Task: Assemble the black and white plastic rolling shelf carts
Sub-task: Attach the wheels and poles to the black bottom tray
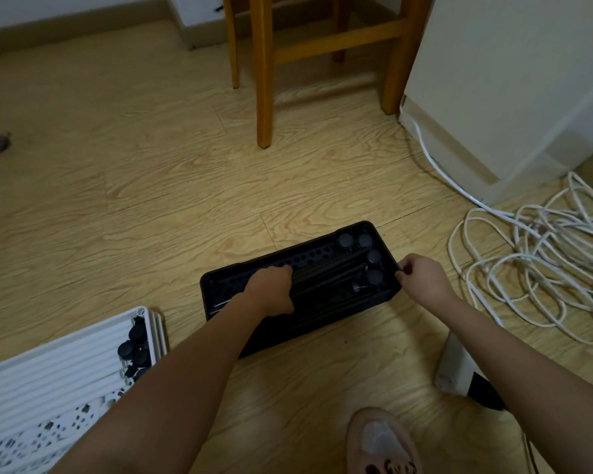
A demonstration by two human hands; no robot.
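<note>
Black tray [339,323], right edge pinched, poles [329,275] gripped

A pale wood-grain floor [151,200] fills the view. The legs of a wooden chair [264,97] stand at the top middle, beside a white cabinet [510,80] on the right. A white cable [428,155] runs along the cabinet's base into a loose tangle of cable [545,261]. A pink shoe [380,443] shows at the bottom edge.

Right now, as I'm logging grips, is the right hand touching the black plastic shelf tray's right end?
Touching. The head view shows the right hand pinching the right-end rim of the black plastic shelf tray.
</note>
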